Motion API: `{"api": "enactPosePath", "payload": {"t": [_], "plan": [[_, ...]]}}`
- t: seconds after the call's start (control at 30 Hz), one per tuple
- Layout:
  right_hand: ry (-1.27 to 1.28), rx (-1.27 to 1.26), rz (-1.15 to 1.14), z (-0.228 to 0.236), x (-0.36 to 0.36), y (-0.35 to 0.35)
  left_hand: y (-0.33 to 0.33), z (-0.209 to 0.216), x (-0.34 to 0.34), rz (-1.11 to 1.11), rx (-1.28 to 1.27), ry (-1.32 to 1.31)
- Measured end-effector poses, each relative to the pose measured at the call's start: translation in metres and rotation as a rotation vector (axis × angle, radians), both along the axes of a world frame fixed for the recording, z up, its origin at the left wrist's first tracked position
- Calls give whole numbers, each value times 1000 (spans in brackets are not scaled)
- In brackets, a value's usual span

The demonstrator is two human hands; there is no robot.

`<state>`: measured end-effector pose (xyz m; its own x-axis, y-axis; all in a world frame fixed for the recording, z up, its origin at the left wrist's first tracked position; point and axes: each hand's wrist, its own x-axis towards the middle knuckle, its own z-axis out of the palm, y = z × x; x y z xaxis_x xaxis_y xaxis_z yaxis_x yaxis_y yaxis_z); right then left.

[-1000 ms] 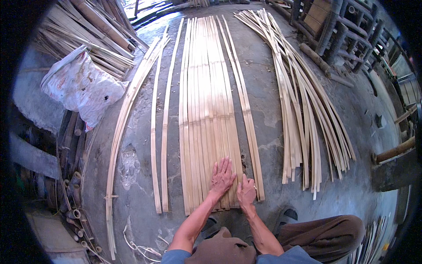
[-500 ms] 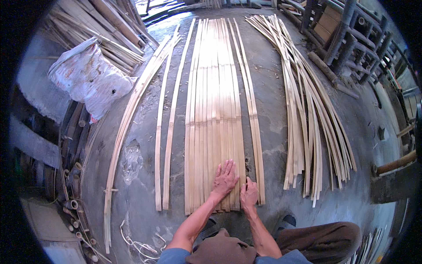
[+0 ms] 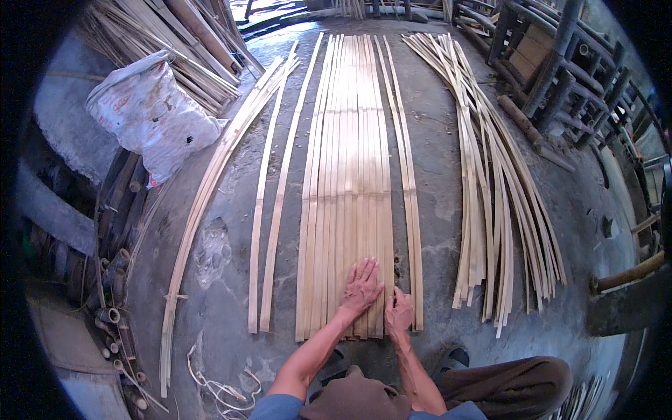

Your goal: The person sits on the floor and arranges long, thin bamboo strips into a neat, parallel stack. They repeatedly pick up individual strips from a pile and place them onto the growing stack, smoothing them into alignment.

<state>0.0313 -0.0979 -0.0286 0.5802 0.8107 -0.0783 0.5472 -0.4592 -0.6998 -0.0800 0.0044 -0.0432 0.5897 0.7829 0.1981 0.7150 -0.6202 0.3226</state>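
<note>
A row of pale bamboo strips [image 3: 346,231] lies side by side on the floor, running away from me. My left hand [image 3: 362,287] rests flat on the near part of the row, fingers stretched out and close together. At the row's right edge, my right hand [image 3: 399,311] is closed with its fingers curled; whatever they may hold is hidden. Just right of that hand lie two bamboo strips [image 3: 413,259], apart from the row. Two more single strips [image 3: 269,269] lie to the left of it.
A loose fan of bamboo strips [image 3: 483,182] spreads at the right. A curved bundle [image 3: 203,196] lies farther left, near a white sack [image 3: 150,108]. Cut bamboo poles [image 3: 112,315] pile along the left side. White cord [image 3: 220,392] lies near my left arm. A bamboo frame [image 3: 560,77] stands far right.
The view has turned slightly, so the far end of the scene appears shifted right and a little lower. Both hands stay in nearly the same place against the row.
</note>
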Motion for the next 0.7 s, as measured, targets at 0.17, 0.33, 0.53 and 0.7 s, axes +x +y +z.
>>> {"api": "enactPosePath", "payload": {"t": [0.17, 0.33, 0.53, 0.7], "plan": [[-20, 19, -9, 3, -1, 0, 0, 0, 1, -1, -15, -2], [-5, -11, -20, 6, -2, 1, 0, 2, 0, -2, 6, -4], [-2, 13, -46, 5, -4, 2, -1, 9, 0, -14, -1, -15], [-12, -7, -50, 4, -4, 3, 0, 7, 0, -22, -16, -16]]}}
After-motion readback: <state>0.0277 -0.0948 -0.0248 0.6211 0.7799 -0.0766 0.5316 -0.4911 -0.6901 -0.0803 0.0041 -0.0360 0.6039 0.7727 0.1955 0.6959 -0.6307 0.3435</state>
